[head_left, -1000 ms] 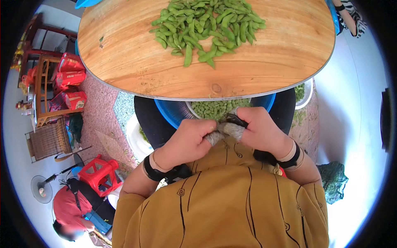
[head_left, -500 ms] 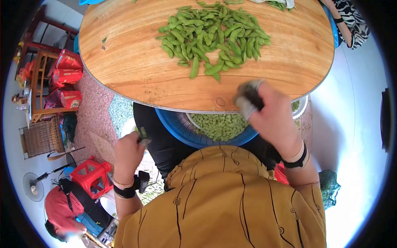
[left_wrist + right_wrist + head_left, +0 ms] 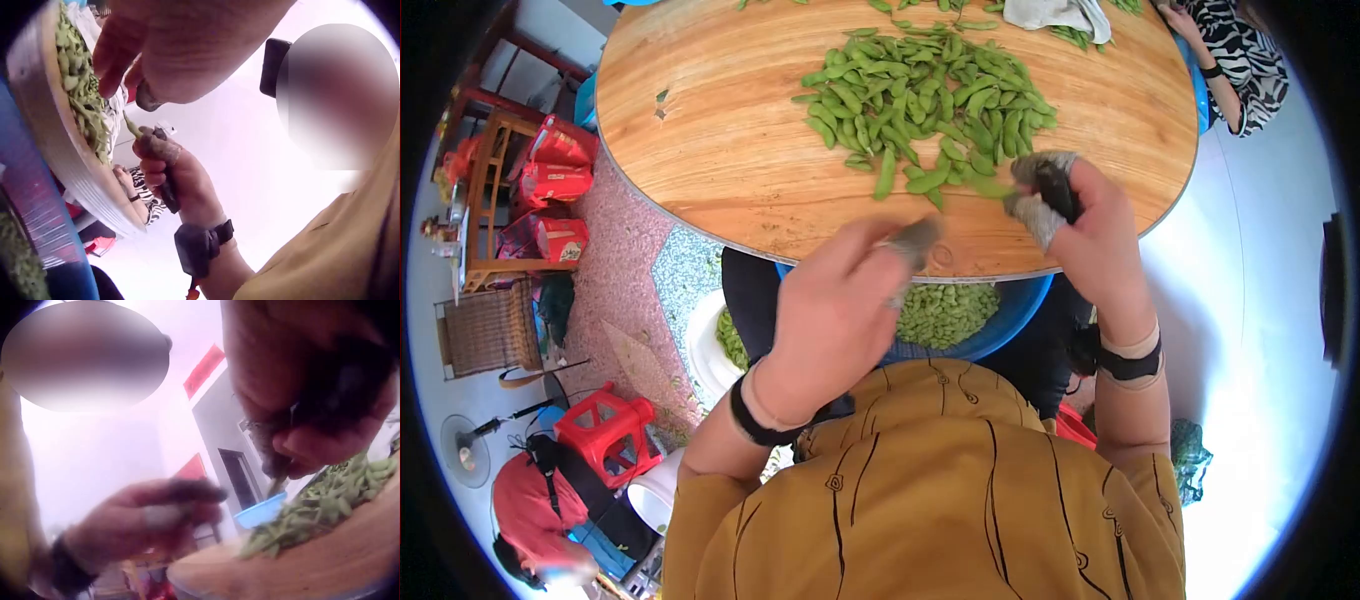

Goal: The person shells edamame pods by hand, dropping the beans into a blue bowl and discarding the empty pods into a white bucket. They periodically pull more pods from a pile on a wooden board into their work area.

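Observation:
My right hand (image 3: 1100, 230), with grey wrapping on thumb and forefinger, is above the table's near right edge. It pinches a green soybean pod (image 3: 132, 127) at the fingertips and grips a small dark-handled tool (image 3: 1057, 190) in the same fist; the tool's kind is hidden by the fingers. Across from it, my left hand (image 3: 835, 310) is over the near table edge, blurred, its wrapped fingers pointing toward the right hand with nothing visible between them. A heap of soybean pods (image 3: 930, 95) lies just beyond both hands. Shelled beans (image 3: 948, 315) fill a bowl below the edge.
A blue basin (image 3: 1030, 315) surrounds the bean bowl under the wooden table (image 3: 700, 150). To the left on the floor stands a white container (image 3: 703, 345) with green scraps. A red stool (image 3: 605, 430) is farther left. Another person's arm (image 3: 1220, 85) is at the far right.
Both hands were together over the bowl. The left swung out left with a green scrap, then came back without it. The right moved forward to the heap and took a pod.

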Motion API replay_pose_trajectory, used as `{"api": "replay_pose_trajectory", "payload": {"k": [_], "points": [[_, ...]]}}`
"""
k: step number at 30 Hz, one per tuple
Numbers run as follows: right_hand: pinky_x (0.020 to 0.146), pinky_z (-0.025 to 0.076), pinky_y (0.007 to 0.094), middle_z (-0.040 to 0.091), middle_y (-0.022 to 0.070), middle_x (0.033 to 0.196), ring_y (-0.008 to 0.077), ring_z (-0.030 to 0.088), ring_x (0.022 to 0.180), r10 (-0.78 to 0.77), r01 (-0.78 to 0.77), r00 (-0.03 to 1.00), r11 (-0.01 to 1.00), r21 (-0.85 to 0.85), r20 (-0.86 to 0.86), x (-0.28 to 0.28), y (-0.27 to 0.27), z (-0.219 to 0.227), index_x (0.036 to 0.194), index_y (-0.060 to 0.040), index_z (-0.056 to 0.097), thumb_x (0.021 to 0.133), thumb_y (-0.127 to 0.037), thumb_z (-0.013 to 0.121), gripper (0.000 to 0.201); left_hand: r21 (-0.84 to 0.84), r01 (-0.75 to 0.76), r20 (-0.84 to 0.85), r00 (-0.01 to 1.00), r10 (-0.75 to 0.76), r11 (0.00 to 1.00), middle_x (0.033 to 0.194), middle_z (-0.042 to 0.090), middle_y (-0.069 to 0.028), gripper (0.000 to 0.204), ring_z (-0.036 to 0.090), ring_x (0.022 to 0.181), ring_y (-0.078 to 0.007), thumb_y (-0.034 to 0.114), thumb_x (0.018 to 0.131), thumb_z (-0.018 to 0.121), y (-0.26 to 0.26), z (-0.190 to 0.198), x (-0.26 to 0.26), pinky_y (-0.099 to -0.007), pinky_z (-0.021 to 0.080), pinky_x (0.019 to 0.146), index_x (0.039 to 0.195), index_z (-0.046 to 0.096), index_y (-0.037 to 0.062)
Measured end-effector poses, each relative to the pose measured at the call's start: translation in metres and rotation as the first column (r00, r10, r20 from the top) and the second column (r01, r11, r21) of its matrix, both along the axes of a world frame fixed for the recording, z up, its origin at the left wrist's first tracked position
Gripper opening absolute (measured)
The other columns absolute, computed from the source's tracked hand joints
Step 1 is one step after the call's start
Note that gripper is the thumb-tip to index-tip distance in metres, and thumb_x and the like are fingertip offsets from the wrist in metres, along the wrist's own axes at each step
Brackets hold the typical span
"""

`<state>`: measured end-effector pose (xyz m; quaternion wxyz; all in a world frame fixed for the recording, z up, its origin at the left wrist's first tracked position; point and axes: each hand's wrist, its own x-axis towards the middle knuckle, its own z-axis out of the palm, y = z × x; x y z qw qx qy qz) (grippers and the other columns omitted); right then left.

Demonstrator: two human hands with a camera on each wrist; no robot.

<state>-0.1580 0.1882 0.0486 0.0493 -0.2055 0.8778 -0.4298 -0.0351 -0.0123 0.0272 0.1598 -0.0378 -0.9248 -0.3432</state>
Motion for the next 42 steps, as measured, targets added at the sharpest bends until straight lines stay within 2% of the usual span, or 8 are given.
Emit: {"api": "replay_pose_trajectory", "payload": {"k": [14, 30, 34, 36, 38, 39, 40, 42], "points": [[0.05, 0.045, 0.024, 0.063, 0.0026, 0.085, 0.0088, 0.053, 0.054, 0.357, -0.188, 0.771, 0.919, -0.346, 0.528, 0.044, 0.012, -0.003, 0.122, -0.0012, 0.05, 0.088, -0.006, 0.05, 0.035, 0.71, -0.014, 0.353, 0.872, -0.339, 0.704, 0.08, 0.06, 0.0031, 0.025, 0.053, 0.068, -0.0068, -0.006, 0.084, 0.046, 0.014, -0.023, -0.013, -0.0225, 0.043, 0.059, 0.105, 0.06, 0.0001], [0.042, 0.034, 0.0186, 0.057, -0.0009, 0.077, 0.0039, 0.042, 0.051, 0.421, 0.068, 0.442, 0.865, -0.497, 0.792, 0.042, 0.025, -0.014, 0.119, -0.0072, 0.056, 0.092, -0.006, 0.047, 0.028, -0.065, 0.269, 0.064, 0.962, -0.265, 0.961, 0.076, 0.059, -0.015, 0.023, 0.06, 0.065, -0.0203, -0.003, 0.082, 0.052, 0.032, -0.022, -0.007, -0.0275, 0.046, 0.058, 0.104, 0.059, 0.0012], [0.041, 0.029, 0.0174, 0.055, -0.0012, 0.076, 0.003, 0.037, 0.05, 0.654, 0.29, 0.126, 0.695, -0.658, 0.746, 0.043, 0.032, -0.013, 0.115, -0.0079, 0.057, 0.093, -0.006, 0.048, 0.024, 0.766, 0.094, 0.337, 0.783, -0.522, 0.636, 0.067, 0.052, -0.0093, 0.01, 0.05, 0.053, -0.0248, 0.006, 0.086, 0.055, 0.022, -0.013, -0.005, -0.0312, 0.041, 0.052, 0.096, 0.055, 0.0024], [0.041, 0.031, 0.0179, 0.056, -0.0006, 0.076, 0.0034, 0.039, 0.05, 0.662, 0.27, 0.129, 0.693, -0.669, 0.738, 0.048, 0.031, -0.017, 0.115, -0.0072, 0.057, 0.093, -0.007, 0.048, 0.023, 0.96, -0.28, 0.152, 0.599, -0.787, -0.028, 0.067, 0.051, 0.0006, 0.02, 0.041, 0.047, -0.0072, 0.019, 0.098, 0.047, 0.018, -0.02, 0.001, -0.0214, 0.035, 0.048, 0.105, 0.058, 0.0029], [0.041, 0.032, 0.0183, 0.056, 0.0, 0.077, 0.0038, 0.041, 0.05, 0.672, 0.247, 0.138, 0.688, -0.682, 0.728, 0.053, 0.026, -0.032, 0.114, -0.0066, 0.057, 0.093, -0.007, 0.049, 0.023, 0.934, -0.337, 0.111, 0.594, -0.797, -0.121, 0.068, 0.051, 0.0005, 0.02, 0.041, 0.048, -0.007, 0.02, 0.098, 0.048, 0.019, -0.035, 0.005, -0.0207, 0.035, 0.048, 0.104, 0.058, 0.003], [0.041, 0.034, 0.019, 0.057, 0.0007, 0.077, 0.0043, 0.044, 0.051, 0.56, -0.166, 0.685, 0.742, -0.649, 0.465, 0.056, 0.02, -0.047, 0.112, -0.0055, 0.058, 0.093, -0.008, 0.049, 0.021, 0.896, -0.388, 0.066, 0.595, -0.801, -0.215, 0.068, 0.052, 0.0004, 0.02, 0.041, 0.049, -0.0069, 0.021, 0.098, 0.049, 0.021, -0.039, 0.006, -0.02, 0.035, 0.048, 0.103, 0.057, 0.003], [0.042, 0.036, 0.0196, 0.057, 0.0015, 0.076, 0.0049, 0.047, 0.051, 0.434, -0.44, 0.895, 0.829, -0.344, -0.1, 0.058, 0.017, -0.055, 0.109, -0.0045, 0.058, 0.093, -0.008, 0.049, 0.019, 0.896, -0.388, 0.065, 0.596, -0.8, -0.216, 0.068, 0.052, 0.0004, 0.02, 0.041, 0.049, -0.0069, 0.021, 0.098, 0.049, 0.022, -0.041, 0.007, -0.02, 0.035, 0.048, 0.103, 0.057, 0.003], [0.043, 0.039, 0.0201, 0.058, 0.0019, 0.076, 0.0055, 0.049, 0.052, 0.429, -0.283, 0.831, 0.874, -0.395, 0.354, 0.061, 0.024, -0.042, 0.105, -0.0033, 0.058, 0.093, -0.008, 0.048, 0.016, 0.919, -0.362, 0.37, 0.653, -0.661, 0.157, 0.073, 0.058, -0.0027, 0.029, 0.043, 0.049, -0.0081, 0.023, 0.097, 0.051, 0.023, -0.044, 0.009, -0.0212, 0.034, 0.048, 0.112, 0.055, -0.0015]]}}
